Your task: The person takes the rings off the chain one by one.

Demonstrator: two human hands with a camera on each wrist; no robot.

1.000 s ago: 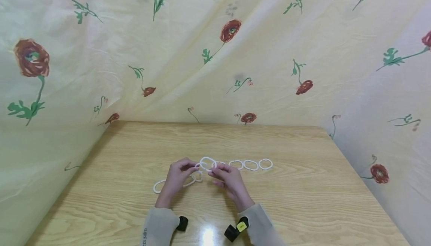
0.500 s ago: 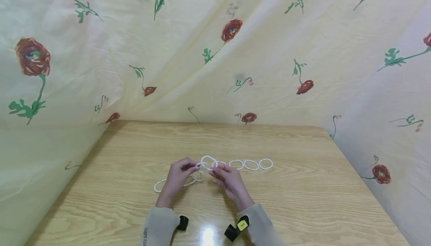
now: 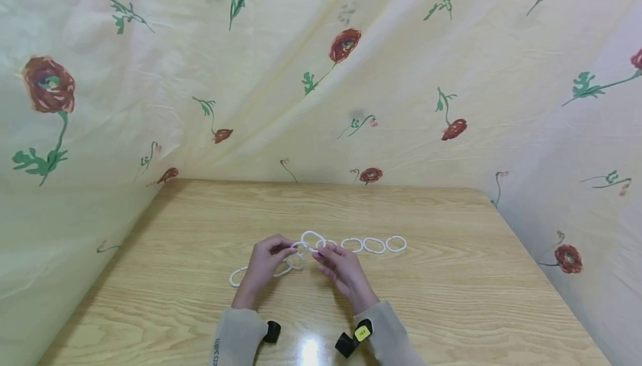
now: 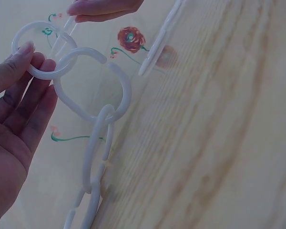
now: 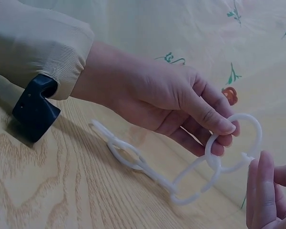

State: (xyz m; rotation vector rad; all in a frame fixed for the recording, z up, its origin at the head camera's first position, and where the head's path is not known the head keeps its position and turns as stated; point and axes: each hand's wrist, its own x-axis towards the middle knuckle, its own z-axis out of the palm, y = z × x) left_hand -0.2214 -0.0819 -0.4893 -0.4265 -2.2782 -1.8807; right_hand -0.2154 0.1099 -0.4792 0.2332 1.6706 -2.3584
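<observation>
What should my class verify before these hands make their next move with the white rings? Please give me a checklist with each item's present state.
1. Left hand has a secure-looking pinch on its ring: ok, thumb and fingers meet on it.
2. Right hand grips a ring: ok, between thumb and fingers.
3. Linked ring beside the left hand's ring is fully closed: not ok, a gap shows.
4. That linked ring joins the next chain link: ok, they interlock.
5. Both hands hold the same ring: cannot tell, rings and fingers overlap.
6. Right sleeve is clear of the rings: ok.
</observation>
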